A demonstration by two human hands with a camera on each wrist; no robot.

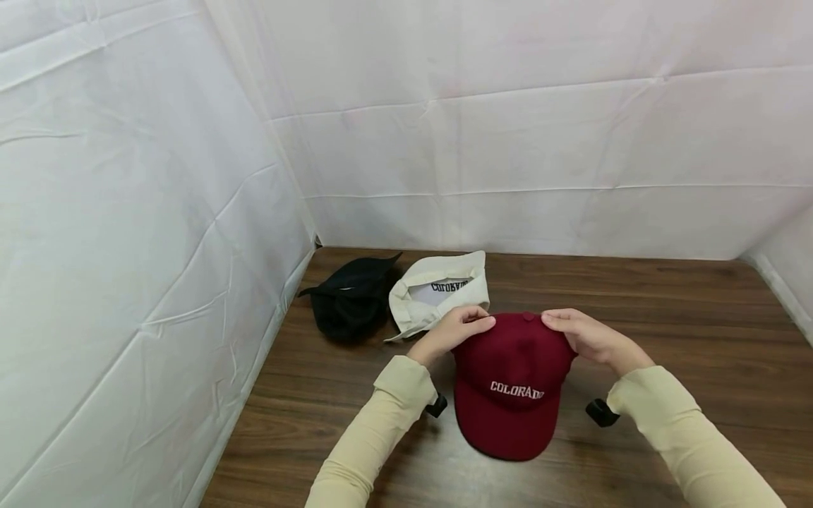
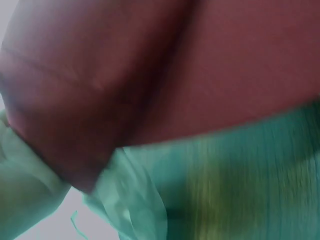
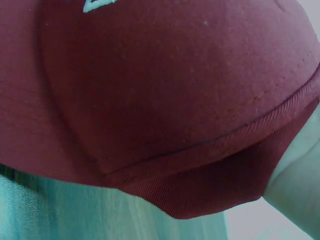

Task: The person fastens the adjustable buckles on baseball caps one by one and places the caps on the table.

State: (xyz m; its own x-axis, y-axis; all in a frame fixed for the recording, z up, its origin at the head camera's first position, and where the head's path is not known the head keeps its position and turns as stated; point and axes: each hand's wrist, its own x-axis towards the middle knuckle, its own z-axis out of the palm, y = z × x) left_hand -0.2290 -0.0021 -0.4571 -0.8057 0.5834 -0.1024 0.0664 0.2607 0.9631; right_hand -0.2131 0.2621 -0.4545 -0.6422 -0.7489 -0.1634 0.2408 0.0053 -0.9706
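Observation:
A dark red baseball cap (image 1: 530, 360) with white COLORADO lettering is held up between both hands, its brim pointing toward the person. On the crown's left side, the left hand (image 1: 454, 330) grips it with the thumb on the outside. The right hand (image 1: 591, 337) grips the opposite side near the top button, also with its thumb on top. The cap's red fabric (image 2: 100, 75) fills much of the left wrist view. Its side edge and inner band (image 3: 210, 200) show in the right wrist view. Most fingers are hidden behind or inside the cap.
Behind the left hand a cream cap (image 1: 438, 271) lies with its opening showing and COLORADO upside down. To its left is a black cap (image 1: 352, 296). The brown wooden table (image 1: 667, 296) meets white cloth walls (image 1: 508, 141) at the back and sides.

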